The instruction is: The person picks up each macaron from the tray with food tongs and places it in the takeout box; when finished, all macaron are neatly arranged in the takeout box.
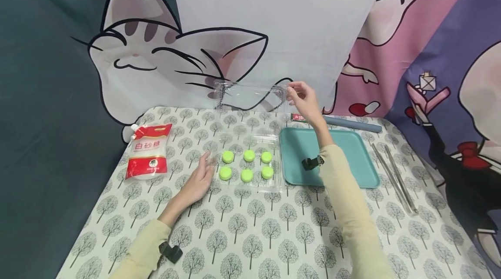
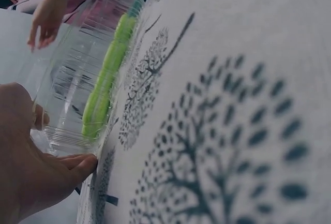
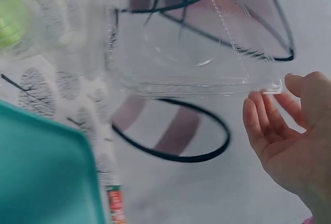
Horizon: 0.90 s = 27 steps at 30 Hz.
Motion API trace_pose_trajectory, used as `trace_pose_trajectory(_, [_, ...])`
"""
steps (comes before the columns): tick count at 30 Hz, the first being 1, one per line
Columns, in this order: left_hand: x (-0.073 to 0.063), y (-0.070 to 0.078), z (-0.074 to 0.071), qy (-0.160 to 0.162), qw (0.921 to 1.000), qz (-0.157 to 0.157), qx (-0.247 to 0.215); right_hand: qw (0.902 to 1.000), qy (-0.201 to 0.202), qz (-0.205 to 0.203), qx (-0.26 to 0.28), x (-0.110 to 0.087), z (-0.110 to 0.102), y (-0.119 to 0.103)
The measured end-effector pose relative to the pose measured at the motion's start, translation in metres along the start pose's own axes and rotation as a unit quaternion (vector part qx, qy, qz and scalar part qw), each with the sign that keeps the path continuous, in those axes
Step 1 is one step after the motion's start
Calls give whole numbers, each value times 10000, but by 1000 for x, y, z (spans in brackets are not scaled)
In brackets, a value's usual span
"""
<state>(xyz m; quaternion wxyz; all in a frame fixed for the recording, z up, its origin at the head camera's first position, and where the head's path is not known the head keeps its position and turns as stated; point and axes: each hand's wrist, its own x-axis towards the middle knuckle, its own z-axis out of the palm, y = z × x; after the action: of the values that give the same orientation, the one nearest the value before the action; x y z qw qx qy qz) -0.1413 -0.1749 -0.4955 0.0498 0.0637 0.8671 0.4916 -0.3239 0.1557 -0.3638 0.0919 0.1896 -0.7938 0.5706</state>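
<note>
A clear plastic box [image 1: 250, 187] sits mid-table with its hinged lid [image 1: 250, 92] raised upright at the back. Inside the base lie several light green macarons [image 1: 246, 175] in two rows. My left hand [image 1: 198, 181] holds the box's left side; in the left wrist view its lower fingers [image 2: 83, 167] rest at the table by the wall, and another fingertip shows higher, near the rim. At the lid's upper right corner [image 3: 274, 87], my right hand [image 3: 289, 120] pinches the edge between thumb and fingers.
A red and white sugar bag [image 1: 148, 151] lies at the left. Right of the box sits a teal tray [image 1: 301, 157], partly under my right forearm. Behind it lie a grey-blue rod [image 1: 354, 124] and a small red-green packet [image 1: 298, 117]. Metal tongs [image 1: 395, 179] lie farther right.
</note>
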Motion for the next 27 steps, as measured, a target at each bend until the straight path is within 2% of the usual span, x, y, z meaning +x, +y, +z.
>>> trace_pose_trajectory(2, [-1,1,-1,-39,10000,-25,18,9996,-65,-242,-131,-9,-3,-20])
trace_pose_trajectory(6, [-1,3,-4,-119,9998,-81,146,9979,-214,-550,-251,-23,-6,-37])
trace_pose_trajectory(9, [-1,5,-7,-155,9996,-185,141,9964,-314,-710,-327,-36,-9,-44])
trace_pose_trajectory(14, [-7,13,-14,-271,9990,-361,-28,9905,-461,-1038,-770,-58,-13,-36])
trace_pose_trajectory(18, [-14,22,-21,-368,9979,-465,-267,9812,-784,-1306,-1183,-79,-19,-33])
trace_pose_trajectory(22, [-19,30,-26,-390,9953,-613,-637,9642,-1244,-1873,-1405,-102,-22,-38])
trace_pose_trajectory(25, [-22,33,-30,-245,9934,-784,-804,9515,-1388,-2312,-1483,-118,-20,-37])
trace_pose_trajectory(27, [-22,34,-31,-91,9915,-897,-934,9481,-1413,-2427,-1490,-130,-15,-33])
